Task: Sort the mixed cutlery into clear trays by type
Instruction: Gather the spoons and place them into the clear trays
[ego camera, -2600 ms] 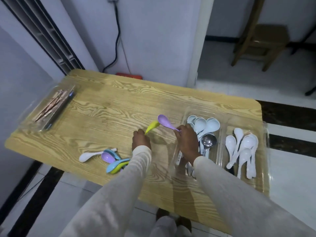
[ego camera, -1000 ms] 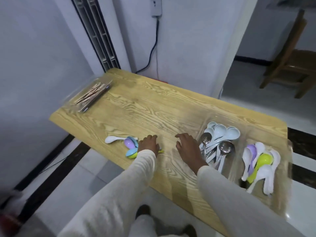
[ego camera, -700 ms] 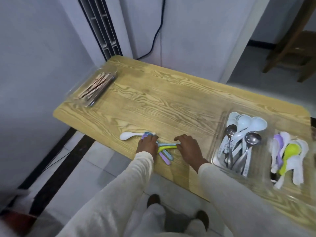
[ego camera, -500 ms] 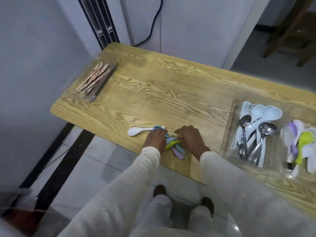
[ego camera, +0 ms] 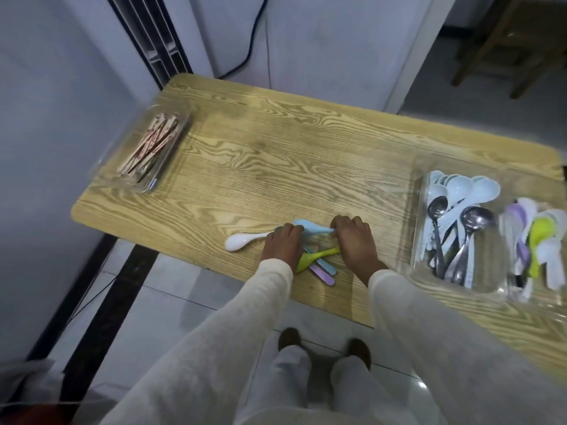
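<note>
Right hand (ego camera: 356, 240) pinches the handle of the pale blue spoon (ego camera: 313, 229); left hand (ego camera: 283, 245) curls over the loose spoons (ego camera: 319, 256), grip unclear. Pile sits at the near edge of the surface (ego camera: 276, 154), probably being gathered for the clear trays (ego camera: 478, 285) at right. Smooth glossy plastic, rounded bowls, flat handles: slippery, I'd guess.

Loose spoons: I see a white spoon (ego camera: 242, 240), light blue spoon (ego camera: 310, 227), green spoon (ego camera: 317, 255) and purple spoon (ego camera: 322, 275) overlapping in one cluster.
Left tray (ego camera: 144, 188): chopsticks (ego camera: 150, 142).
Middle tray (ego camera: 418, 228): pale and metal spoons.
Right tray (ego camera: 540, 297): white, purple, green spoons.
</note>
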